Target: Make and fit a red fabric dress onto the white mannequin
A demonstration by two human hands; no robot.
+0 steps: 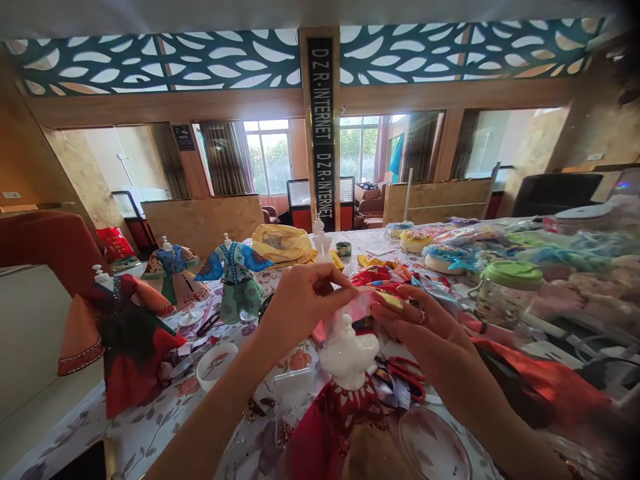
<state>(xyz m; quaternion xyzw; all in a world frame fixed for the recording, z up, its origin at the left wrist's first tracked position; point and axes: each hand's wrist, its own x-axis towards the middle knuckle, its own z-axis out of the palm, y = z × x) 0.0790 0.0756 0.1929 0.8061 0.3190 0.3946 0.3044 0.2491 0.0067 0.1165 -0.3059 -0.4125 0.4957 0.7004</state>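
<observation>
A: What's the white bust [350,360] at lower centre made of?
B: Something smooth and glossy, plastic or glazed ceramic; I can't tell which.
A: And the pink piece [364,305] just above?
B: Thin, sheer cloth.
A: The 3 dresses [234,267] at left?
B: Cloth, mostly matt.
A: Anything shiny at right?
B: The clear, glossy jar [503,308] with a smooth green plastic lid [513,275]. Above it, crinkled plastic film [550,239].
A: The scissors [414,375], right of lower centre?
B: Smooth red handles, plastic by the look.
</observation>
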